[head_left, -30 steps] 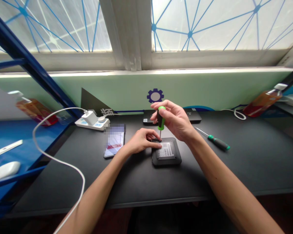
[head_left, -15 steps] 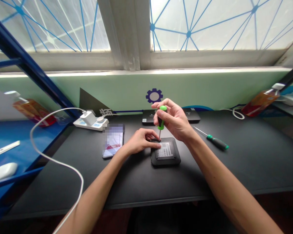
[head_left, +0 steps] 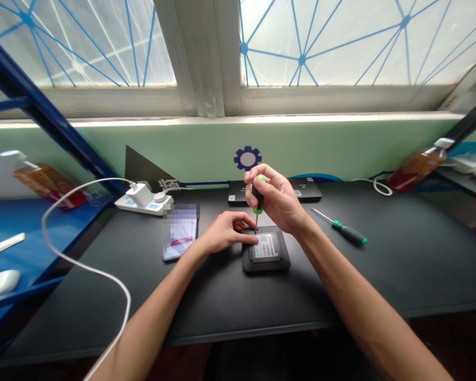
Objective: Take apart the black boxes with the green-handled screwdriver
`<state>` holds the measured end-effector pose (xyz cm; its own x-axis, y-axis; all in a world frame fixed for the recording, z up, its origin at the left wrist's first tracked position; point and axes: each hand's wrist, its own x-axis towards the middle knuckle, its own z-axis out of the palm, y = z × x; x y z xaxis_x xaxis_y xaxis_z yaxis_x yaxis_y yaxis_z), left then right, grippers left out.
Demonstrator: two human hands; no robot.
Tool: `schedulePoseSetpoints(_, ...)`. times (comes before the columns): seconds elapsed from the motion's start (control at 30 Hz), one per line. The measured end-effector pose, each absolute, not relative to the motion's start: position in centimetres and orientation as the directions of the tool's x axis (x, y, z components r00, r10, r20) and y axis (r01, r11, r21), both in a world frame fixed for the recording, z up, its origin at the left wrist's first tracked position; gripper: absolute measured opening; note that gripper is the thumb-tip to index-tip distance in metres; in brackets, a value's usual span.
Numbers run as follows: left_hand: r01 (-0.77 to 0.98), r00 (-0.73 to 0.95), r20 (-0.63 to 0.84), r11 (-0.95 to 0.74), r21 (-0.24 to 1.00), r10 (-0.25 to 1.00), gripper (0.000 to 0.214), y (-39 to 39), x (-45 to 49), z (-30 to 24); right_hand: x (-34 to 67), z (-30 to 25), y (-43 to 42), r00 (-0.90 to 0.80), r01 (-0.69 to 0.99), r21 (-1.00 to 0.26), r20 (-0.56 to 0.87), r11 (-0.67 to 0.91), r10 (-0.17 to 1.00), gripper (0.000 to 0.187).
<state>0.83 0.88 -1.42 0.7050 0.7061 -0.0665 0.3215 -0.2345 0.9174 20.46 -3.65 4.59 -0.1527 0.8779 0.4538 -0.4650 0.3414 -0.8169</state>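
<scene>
My right grip [head_left: 280,203] was closed round a screwdriver [head_left: 258,204], tip down on a black box [head_left: 267,251]. Left grip [head_left: 227,232] sat half open, thumb on the box.

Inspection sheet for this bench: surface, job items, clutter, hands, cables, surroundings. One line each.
Surface: black tabletop, no spill seen.
Job's things: black square device flat, label up; green-and-black screwdriver nearly upright, tip at the device's far-left corner.
Clutter: phone left of the device, second screwdriver to the right.
Hands: left hand on the device's far-left corner; right hand grips the green-and-black screwdriver.
Cables: white cable from the power strip crosses the left forearm in view; coiled cable at back right.
Surroundings: windows ahead, bottle at far left, another at right.
</scene>
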Motion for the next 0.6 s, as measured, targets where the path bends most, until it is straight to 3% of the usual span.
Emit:
schedulePoseSetpoints(0.1, 0.323, 0.702, -0.059, -0.244, 0.914, 0.709, 0.051, 0.92, 0.81, -1.38, 20.61, 4.68, -3.61, -0.207, -0.459, -0.829, 0.449, 0.32, 0.869, 0.035)
schedulePoseSetpoints(0.2, 0.309, 0.713, -0.051, -0.247, 0.918, 0.7, 0.05, 0.99, 0.81, -1.43, 20.55, 4.52, -3.54, -0.138, -0.435, -0.83, 0.445, 0.349, 0.885, 0.033)
schedulePoseSetpoints(0.3, 0.307, 0.719, -0.053, -0.247, 0.919, 0.693, 0.05, 1.03, 0.8, -1.52, 20.5, 4.42, -3.63, -0.105, -0.443, -0.824, 0.438, 0.353, 0.893, 0.043)
schedulePoseSetpoints(0.47, 0.32, 0.713, -0.071, -0.234, 0.918, 0.698, 0.049, 0.93, 0.77, -1.37, 20.77, 4.63, -3.84, -0.173, -0.438, -0.831, 0.453, 0.343, 0.875, 0.034)
schedulePoseSetpoints(0.6, 0.312, 0.716, -0.055, -0.249, 0.917, 0.696, 0.048, 0.79, 0.84, -1.18, 20.6, 4.4, -3.52, -0.134, -0.443, -0.824, 0.45, 0.352, 0.883, 0.03)
